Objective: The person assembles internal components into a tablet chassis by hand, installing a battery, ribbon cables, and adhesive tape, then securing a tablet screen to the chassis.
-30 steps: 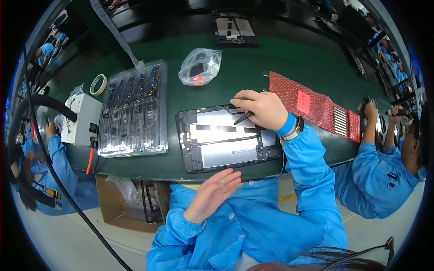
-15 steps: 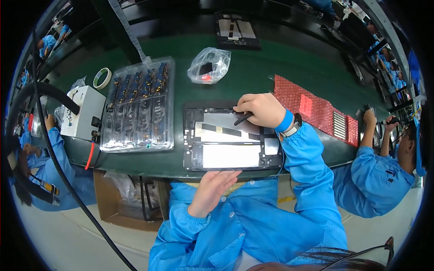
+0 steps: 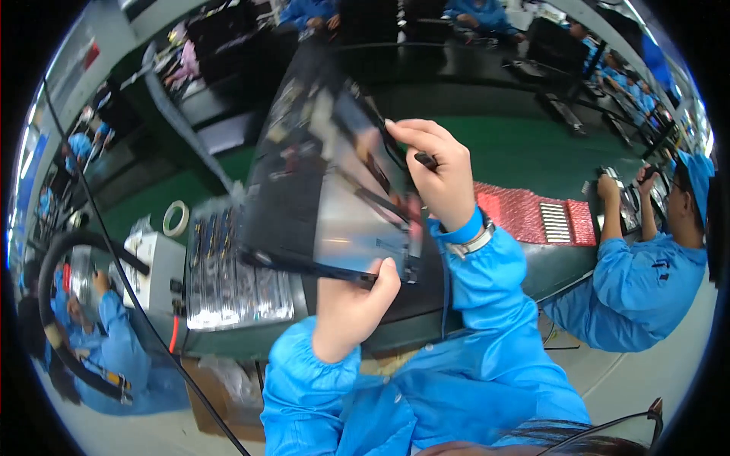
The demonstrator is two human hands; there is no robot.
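Observation:
An opened tablet (image 3: pixel 342 220), smeared by motion, is raised off the bench and tilted, its silvery inner plates and black strips showing. My left hand (image 3: pixel 353 308) is closed on its near edge, thumb over the front and fingers hidden underneath. At the tablet's right edge, my right hand (image 3: pixel 437 167) pinches the rim with thumb and forefinger. A short black stick-like tool (image 3: pixel 426 160) pokes out from the curled fingers of that same hand; most of it is hidden. A blue band and a watch circle the right wrist.
A clear tray (image 3: pixel 236 304) of small parts stands left, beside a white box (image 3: pixel 156 266) and a tape roll (image 3: pixel 176 218). Red bubble wrap (image 3: pixel 525 209) bearing a row of metallic strips lies right. A co-worker (image 3: pixel 639 266) sits at the right.
The tablet has come up off the bench and tipped. My left hand has gone from resting at its near edge to gripping it; my right hand now holds its right rim. The view has shifted.

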